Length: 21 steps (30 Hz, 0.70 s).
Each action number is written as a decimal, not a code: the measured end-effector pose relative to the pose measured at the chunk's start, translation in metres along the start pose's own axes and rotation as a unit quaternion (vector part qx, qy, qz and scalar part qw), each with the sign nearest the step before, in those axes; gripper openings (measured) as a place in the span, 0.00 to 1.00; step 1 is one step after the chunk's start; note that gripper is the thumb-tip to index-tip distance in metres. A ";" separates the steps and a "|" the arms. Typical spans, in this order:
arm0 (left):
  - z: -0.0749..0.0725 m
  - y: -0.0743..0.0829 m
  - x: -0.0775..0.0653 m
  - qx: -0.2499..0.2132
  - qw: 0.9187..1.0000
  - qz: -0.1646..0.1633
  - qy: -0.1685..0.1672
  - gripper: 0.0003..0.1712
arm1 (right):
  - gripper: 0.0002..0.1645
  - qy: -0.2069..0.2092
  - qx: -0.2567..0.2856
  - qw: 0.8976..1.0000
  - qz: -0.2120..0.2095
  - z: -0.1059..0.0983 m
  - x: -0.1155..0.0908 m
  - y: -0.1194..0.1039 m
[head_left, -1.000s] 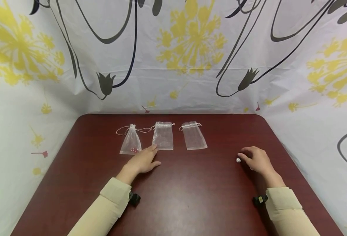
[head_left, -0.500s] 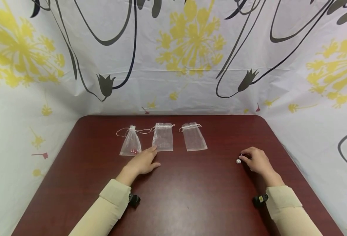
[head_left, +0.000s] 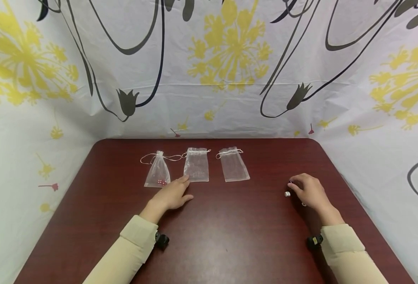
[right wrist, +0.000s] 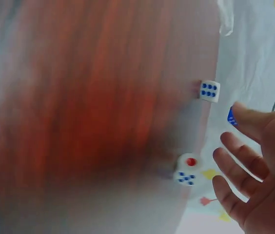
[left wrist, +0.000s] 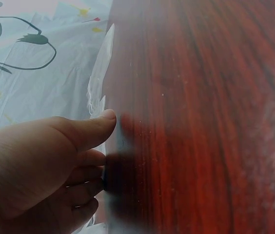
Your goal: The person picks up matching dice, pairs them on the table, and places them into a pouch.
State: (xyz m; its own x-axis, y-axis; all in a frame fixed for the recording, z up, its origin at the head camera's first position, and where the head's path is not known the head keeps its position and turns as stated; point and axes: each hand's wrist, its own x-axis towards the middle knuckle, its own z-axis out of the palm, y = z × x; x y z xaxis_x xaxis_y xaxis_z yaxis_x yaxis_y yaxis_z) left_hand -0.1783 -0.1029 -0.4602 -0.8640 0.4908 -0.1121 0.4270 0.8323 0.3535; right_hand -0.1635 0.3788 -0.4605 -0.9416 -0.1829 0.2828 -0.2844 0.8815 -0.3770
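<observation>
My right hand (head_left: 310,192) pinches a blue die (right wrist: 231,117) between thumb and forefinger, raised off the table in the right wrist view. Two white dice lie below it: one white die (right wrist: 209,91) shows six blue pips, the other (right wrist: 186,169) a red pip and several blue ones. My left hand (head_left: 171,194) lies with relaxed, extended fingers, its fingertips right at the lower edge of the middle sheer drawstring bag (head_left: 196,165). To its left, a drawn-shut sheer bag (head_left: 158,169) has red dice (head_left: 161,182) in its bottom corner, close to the hand.
A third sheer bag (head_left: 234,165) lies flat and slightly slanted, right of the middle one. The dark red wooden table (head_left: 226,236) has rounded far corners, and a patterned cloth (head_left: 209,106) hangs behind it and at both sides.
My right hand has picked up the blue die and lifted slightly away. A second white die shows beneath the palm now. My left hand stays where it was.
</observation>
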 end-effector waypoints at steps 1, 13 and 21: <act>0.000 0.000 0.000 0.001 1.000 0.000 0.000 0.36 | 0.10 0.005 0.003 1.000 -0.004 -0.002 0.001 -0.003; 0.002 -0.003 0.001 0.010 1.000 0.006 0.001 0.35 | 0.09 0.042 0.022 0.996 -0.080 -0.018 0.017 -0.059; 0.002 -0.002 -0.002 0.006 1.000 0.012 0.011 0.35 | 0.08 0.049 0.048 0.988 -0.140 -0.008 0.026 -0.098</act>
State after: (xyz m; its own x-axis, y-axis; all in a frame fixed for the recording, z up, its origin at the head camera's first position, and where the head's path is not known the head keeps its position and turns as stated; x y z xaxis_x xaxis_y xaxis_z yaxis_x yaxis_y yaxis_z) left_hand -0.1768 -0.1051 -0.4630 -0.8593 0.5048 -0.0824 0.4508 0.8235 0.3444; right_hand -0.1585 0.2915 -0.4097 -0.8031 -0.3657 0.4704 -0.5511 0.7561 -0.3530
